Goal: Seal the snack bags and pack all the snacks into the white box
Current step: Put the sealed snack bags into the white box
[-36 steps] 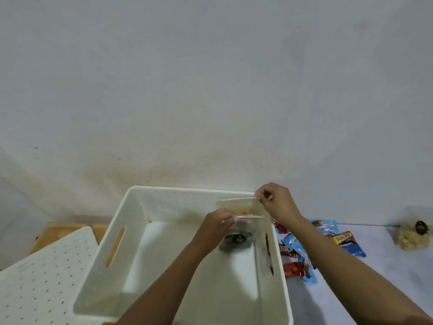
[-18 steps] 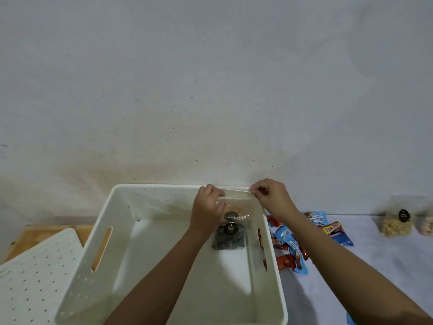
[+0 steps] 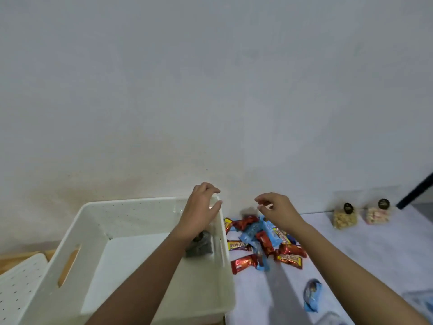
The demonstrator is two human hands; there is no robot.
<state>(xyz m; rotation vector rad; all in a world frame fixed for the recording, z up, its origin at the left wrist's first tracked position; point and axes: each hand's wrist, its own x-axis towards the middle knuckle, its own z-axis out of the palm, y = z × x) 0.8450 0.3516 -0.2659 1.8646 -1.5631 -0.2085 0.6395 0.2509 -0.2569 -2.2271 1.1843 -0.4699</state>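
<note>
Your left hand hovers, fingers loose and holding nothing, over the far right corner of the white box, where the dark snack bag sits. Your right hand (also empty, fingers slack) hangs above the wrapped snacks just beside the box.

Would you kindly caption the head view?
Left hand over the white box corner, right hand above loose candies.

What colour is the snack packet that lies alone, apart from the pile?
Light blue. The packet shows in the head view, low on the right.
</note>
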